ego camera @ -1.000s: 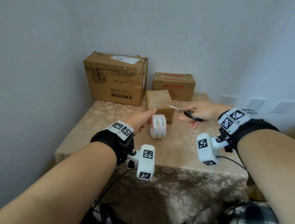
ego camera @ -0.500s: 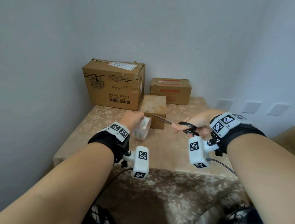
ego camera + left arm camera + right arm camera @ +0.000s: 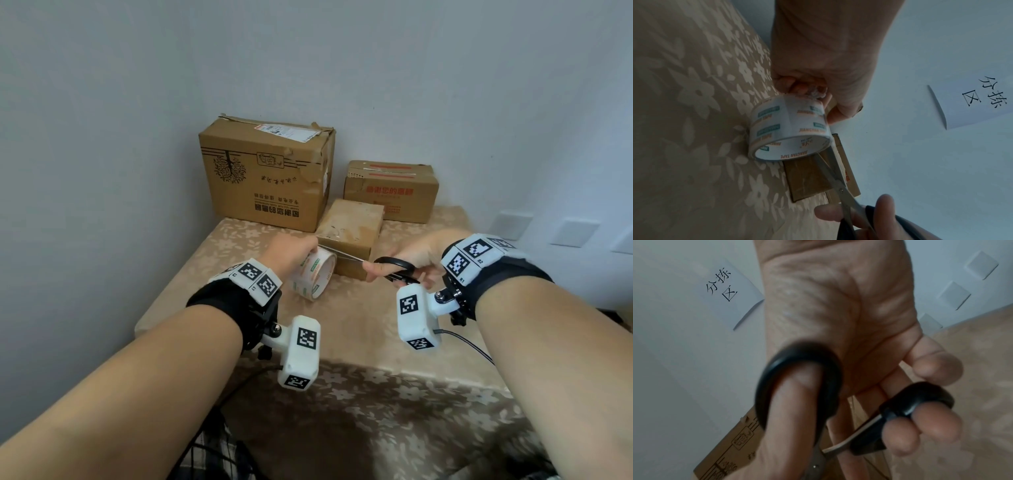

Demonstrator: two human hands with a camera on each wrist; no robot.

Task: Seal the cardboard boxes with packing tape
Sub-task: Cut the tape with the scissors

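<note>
While the left hand curls its fingers over the top of the roll of packing tape, which stands on edge on the table just in front of the small box, the right hand holds the black-handled scissors with thumb and fingers through the loops, the blades reaching across to the roll beside the left fingertips. The step in hand looks like freeing or trimming the tape's end at the roll, before any strip goes onto a box; in the left wrist view a crumpled bit of tape sits under the fingers, though whether a loose end is pinched there I cannot tell. Next, the blades likely need to close cleanly on the tape without nicking the fingers so close by, and the roll must be kept from tipping. Behind stand the large box, its top flaps ragged with a white label, and the medium box with red print, both against the wall. The small box sits right behind the roll and crowds the blade tips; nothing else blocks the hands. A paper sign hangs on the wall.
</note>
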